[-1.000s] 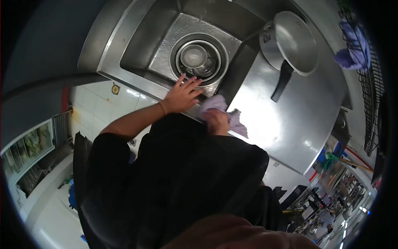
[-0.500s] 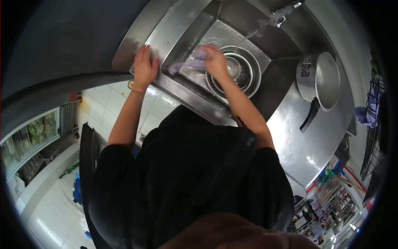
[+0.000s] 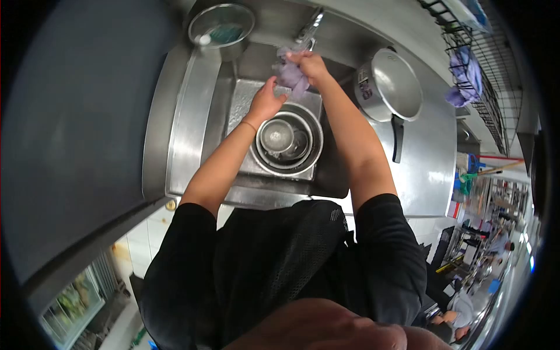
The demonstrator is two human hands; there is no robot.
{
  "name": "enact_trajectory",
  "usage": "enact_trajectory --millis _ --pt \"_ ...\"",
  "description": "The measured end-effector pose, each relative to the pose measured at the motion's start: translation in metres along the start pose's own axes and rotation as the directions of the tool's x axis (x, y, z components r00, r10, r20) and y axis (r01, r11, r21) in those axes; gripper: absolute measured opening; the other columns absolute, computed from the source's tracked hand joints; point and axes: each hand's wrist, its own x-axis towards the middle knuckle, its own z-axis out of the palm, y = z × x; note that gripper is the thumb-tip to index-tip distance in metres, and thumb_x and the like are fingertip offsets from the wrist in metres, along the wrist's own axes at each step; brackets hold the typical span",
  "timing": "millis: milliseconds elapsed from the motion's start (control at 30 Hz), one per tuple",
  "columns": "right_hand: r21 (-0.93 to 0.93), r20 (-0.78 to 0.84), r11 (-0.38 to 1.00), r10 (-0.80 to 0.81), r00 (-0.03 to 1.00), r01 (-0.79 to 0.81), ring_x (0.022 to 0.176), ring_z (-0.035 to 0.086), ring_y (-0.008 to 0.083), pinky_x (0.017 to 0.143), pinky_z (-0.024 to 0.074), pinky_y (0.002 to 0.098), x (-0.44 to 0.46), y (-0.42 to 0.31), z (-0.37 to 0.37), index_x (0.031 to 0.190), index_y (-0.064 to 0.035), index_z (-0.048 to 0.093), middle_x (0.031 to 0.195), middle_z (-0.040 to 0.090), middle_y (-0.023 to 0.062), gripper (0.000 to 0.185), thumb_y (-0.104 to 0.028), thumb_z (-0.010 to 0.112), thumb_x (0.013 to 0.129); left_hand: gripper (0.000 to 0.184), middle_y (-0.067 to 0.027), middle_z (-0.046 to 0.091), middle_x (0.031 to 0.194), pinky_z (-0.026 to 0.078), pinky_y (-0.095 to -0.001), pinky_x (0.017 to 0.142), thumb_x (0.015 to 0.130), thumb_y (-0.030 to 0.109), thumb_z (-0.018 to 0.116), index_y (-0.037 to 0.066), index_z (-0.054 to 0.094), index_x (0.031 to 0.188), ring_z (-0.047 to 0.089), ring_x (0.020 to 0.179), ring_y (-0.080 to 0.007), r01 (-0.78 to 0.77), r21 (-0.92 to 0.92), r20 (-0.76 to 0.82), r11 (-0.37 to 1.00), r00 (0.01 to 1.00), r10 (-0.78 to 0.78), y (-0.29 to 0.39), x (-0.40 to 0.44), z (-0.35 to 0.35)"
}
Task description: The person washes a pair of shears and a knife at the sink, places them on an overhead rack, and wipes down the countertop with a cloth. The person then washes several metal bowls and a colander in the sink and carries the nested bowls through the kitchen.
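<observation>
My right hand (image 3: 311, 66) is closed on a wet purple cloth (image 3: 294, 79), holding it beneath the faucet (image 3: 313, 26) at the back of the sink. Just below and left of the cloth is my left hand (image 3: 268, 104), its thumb and fingers apart; whether it touches the cloth I cannot tell. Under my hands, a wide metal bowl (image 3: 318, 137) stands on the floor of the steel sink (image 3: 233, 108). Nested inside it are another round metal vessel and a small metal bowl (image 3: 276, 136) with water in it.
A large pot (image 3: 373, 93) with a black handle (image 3: 398, 140) lies tilted on the steel counter (image 3: 429, 169) at right. A metal strainer bowl (image 3: 221, 29) sits at the sink's back left corner. Another purple cloth (image 3: 465, 76) hangs on a wire rack (image 3: 493, 105). People are in the background.
My right hand has carried the cloth from beside the bowls to under the faucet. My left hand has left the sink's left rim and come over the basin. The view has turned.
</observation>
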Motion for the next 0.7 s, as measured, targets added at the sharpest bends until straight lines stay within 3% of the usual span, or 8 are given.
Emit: enact_trajectory --millis 100,267,367,500,533,600,633,700 --pt "-0.401 0.016 0.910 -0.110 0.994 0.108 0.067 0.057 0.0119 0.057 0.0484 0.0273 0.010 -0.014 -0.011 0.084 -0.0016 0.058 0.080 0.063 0.0069 0.020 -0.010 0.073 0.075 0.090 -0.0271 0.043 0.129 0.034 -0.0346 0.101 0.070 0.034 0.073 -0.005 0.024 0.134 0.044 0.120 -0.0325 0.005 0.013 -0.074 1.000 0.997 -0.004 0.022 0.038 0.005" --pt "0.229 -0.058 0.944 -0.230 0.971 0.237 0.059 0.054 0.0132 0.055 0.0467 0.0280 0.014 -0.054 -0.015 0.068 -0.0098 0.046 0.068 0.055 0.0029 0.027 0.003 0.069 0.071 0.093 -0.0192 0.046 0.128 0.034 -0.0320 0.100 0.058 0.019 0.082 -0.006 0.029 0.131 0.046 0.116 -0.0272 -0.094 -0.104 0.006 0.990 0.995 0.096 0.014 0.100 0.019" --pt "0.446 0.046 0.883 -0.183 0.982 0.143 0.060 0.054 0.0148 0.057 0.0481 0.0301 0.005 -0.082 -0.020 0.071 -0.0099 0.047 0.069 0.052 0.0024 0.024 0.007 0.064 0.073 0.103 -0.0228 0.042 0.132 0.030 -0.0344 0.104 0.050 0.031 0.084 -0.005 0.034 0.132 0.039 0.124 -0.0337 -0.126 -0.104 0.219 0.986 0.964 0.147 -0.003 0.125 0.019" --pt "0.434 0.125 0.897 -0.151 0.981 0.083 0.068 0.055 0.0157 0.065 0.0488 0.0300 0.001 -0.082 -0.034 0.079 -0.0088 0.052 0.074 0.054 0.0041 0.020 0.011 0.052 0.074 0.079 -0.0215 0.051 0.124 0.036 -0.0354 0.099 0.054 0.029 0.081 -0.001 0.051 0.121 0.047 0.117 -0.0335 -0.198 0.085 -0.039 0.976 0.979 0.202 -0.012 0.138 0.026" --pt "0.432 0.133 0.898 -0.155 0.979 0.084 0.068 0.055 0.0157 0.065 0.0488 0.0300 0.002 -0.080 -0.041 0.079 -0.0088 0.052 0.074 0.054 0.0041 0.020 0.011 0.052 0.074 0.069 -0.0224 0.054 0.118 0.040 -0.0368 0.095 0.058 0.028 0.078 0.000 0.054 0.116 0.051 0.112 -0.0349 -0.148 0.142 0.076 0.979 0.988 0.138 0.022 0.130 0.010" --pt "0.255 0.117 0.954 -0.193 0.974 0.158 0.070 0.055 0.0146 0.063 0.0478 0.0293 0.006 -0.070 -0.060 0.085 -0.0070 0.056 0.079 0.054 0.0026 0.017 0.006 0.053 0.074 0.046 -0.0249 0.060 0.102 0.047 -0.0404 0.083 0.065 0.023 0.069 0.001 0.060 0.104 0.058 0.097 -0.0389 -0.195 0.209 0.127 0.958 0.977 0.171 0.009 0.154 0.012" --pt "-0.258 0.068 0.947 -0.180 0.981 0.191 0.078 0.057 0.0183 0.068 0.0488 0.0312 0.008 -0.070 -0.067 0.091 -0.0057 0.058 0.089 0.057 0.0066 0.021 0.002 0.059 0.071 0.046 -0.0249 0.060 0.102 0.047 -0.0404 0.083 0.065 0.023 0.069 0.001 0.060 0.104 0.058 0.097 -0.0389 -0.189 0.213 0.113 0.959 0.979 0.167 0.019 0.152 0.005" --pt "-0.899 0.224 0.224 -0.503 0.835 0.376 0.079 0.057 0.0155 0.066 0.0474 0.0265 0.001 -0.052 -0.065 0.101 -0.0047 0.057 0.091 0.059 0.0073 0.034 -0.001 0.062 0.067 0.031 -0.0203 0.063 0.095 0.047 -0.0369 0.082 0.069 0.019 0.067 0.003 0.063 0.095 0.060 0.095 -0.0327 -0.285 0.229 0.113 0.931 0.957 0.266 0.045 0.150 -0.003"
